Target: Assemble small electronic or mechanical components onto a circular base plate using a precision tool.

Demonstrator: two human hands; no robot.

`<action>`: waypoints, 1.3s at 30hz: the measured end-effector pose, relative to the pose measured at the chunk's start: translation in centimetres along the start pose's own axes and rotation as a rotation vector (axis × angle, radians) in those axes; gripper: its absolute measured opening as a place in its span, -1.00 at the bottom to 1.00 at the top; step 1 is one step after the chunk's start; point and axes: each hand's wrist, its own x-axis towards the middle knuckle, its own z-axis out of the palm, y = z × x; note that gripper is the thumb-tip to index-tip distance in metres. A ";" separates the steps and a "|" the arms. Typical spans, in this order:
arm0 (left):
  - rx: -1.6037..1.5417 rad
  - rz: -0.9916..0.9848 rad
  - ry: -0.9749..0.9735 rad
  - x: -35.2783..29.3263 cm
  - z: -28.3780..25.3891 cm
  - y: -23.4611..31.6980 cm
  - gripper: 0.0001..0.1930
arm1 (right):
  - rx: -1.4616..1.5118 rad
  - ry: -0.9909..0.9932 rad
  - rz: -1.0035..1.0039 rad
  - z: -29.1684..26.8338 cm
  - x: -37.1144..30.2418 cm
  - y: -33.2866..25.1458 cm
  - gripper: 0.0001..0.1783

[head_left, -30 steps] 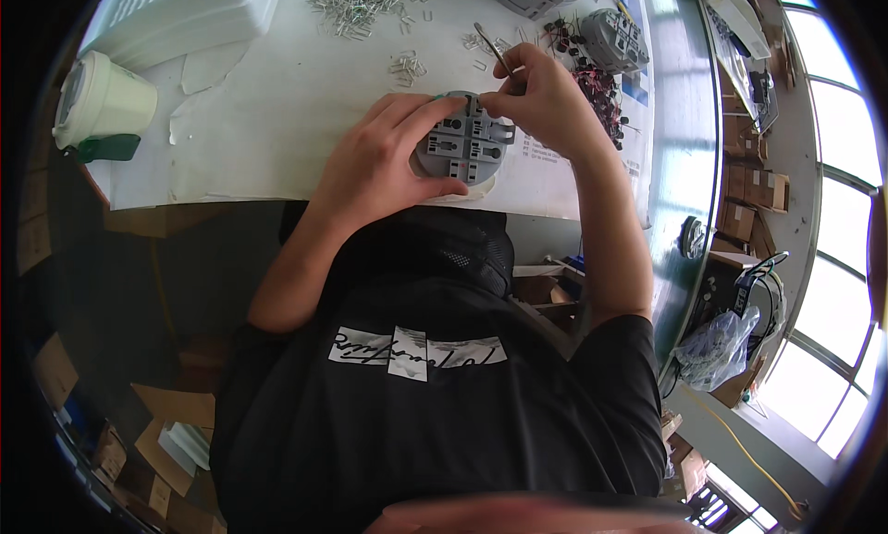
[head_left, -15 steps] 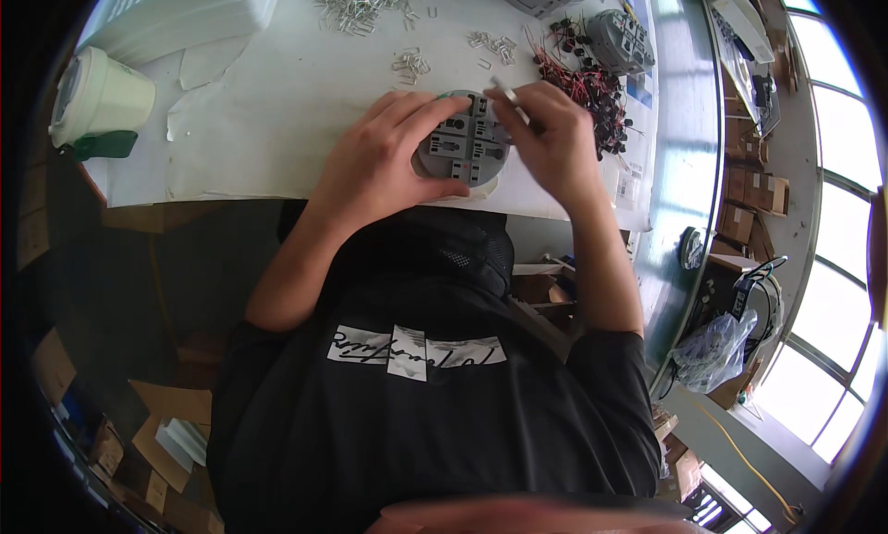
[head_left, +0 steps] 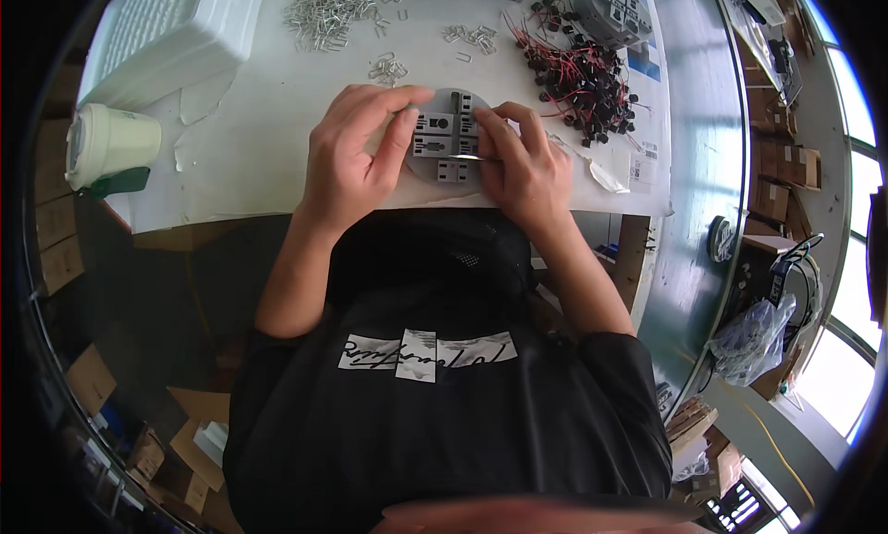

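Observation:
A round grey fixture (head_left: 431, 169) with raised rectangular blocks and dark slots lies near the table's front edge. At its upper left rim is my left hand (head_left: 351, 155), with thumb and forefinger drawn close together; anything between the tips is too small to make out. My right hand (head_left: 529, 168) is closed on a thin metal tool (head_left: 467, 157), probably tweezers. Its tip points left across the fixture's blocks, and the right fingertips are by the fixture's right side.
Small U-shaped metal clips (head_left: 388, 68) lie behind the fixture, with a larger heap (head_left: 328, 14) farther back. Black parts with red wires (head_left: 583, 80) are piled at right, beside another grey fixture (head_left: 615, 14). A pale cup (head_left: 116, 143) and white trays (head_left: 171, 39) stand left.
My right hand has come down and nearer, its tool now lying across the fixture. My left hand no longer spans the fixture; its fingers have drawn together at the upper left rim. The view has shifted.

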 end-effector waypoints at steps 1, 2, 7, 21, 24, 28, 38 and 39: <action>-0.056 -0.102 -0.017 0.7 0.0 0.9 -0.55 | 0.007 0.000 0.004 0.1 0.0 0.0 -0.58; -0.113 -0.205 -0.030 1.6 0.1 2.0 -0.63 | 0.012 -0.001 0.007 0.0 0.0 0.0 -0.59; 0.129 -0.183 -0.364 4.4 1.3 1.8 -0.77 | 0.018 0.033 0.031 0.0 -0.3 0.0 -0.62; 0.333 -0.022 -0.426 3.4 1.9 2.9 -0.32 | 0.118 0.230 0.446 -5.3 -2.9 4.9 -0.80; 0.379 0.017 -0.355 1.7 2.9 3.5 -0.11 | -0.017 0.122 0.559 -6.2 -3.8 5.7 -0.84; 0.362 -0.044 -0.292 0.8 3.7 3.3 0.07 | 0.040 0.100 0.638 -6.8 -4.1 5.8 -0.86; -0.022 0.066 -0.189 4.2 3.3 8.0 -0.54 | 0.755 0.162 0.497 -9.6 -1.9 -0.4 -0.85; -0.131 0.005 -0.216 4.2 3.2 8.1 -0.65 | 0.763 0.150 0.486 -9.1 -1.6 -0.9 -0.85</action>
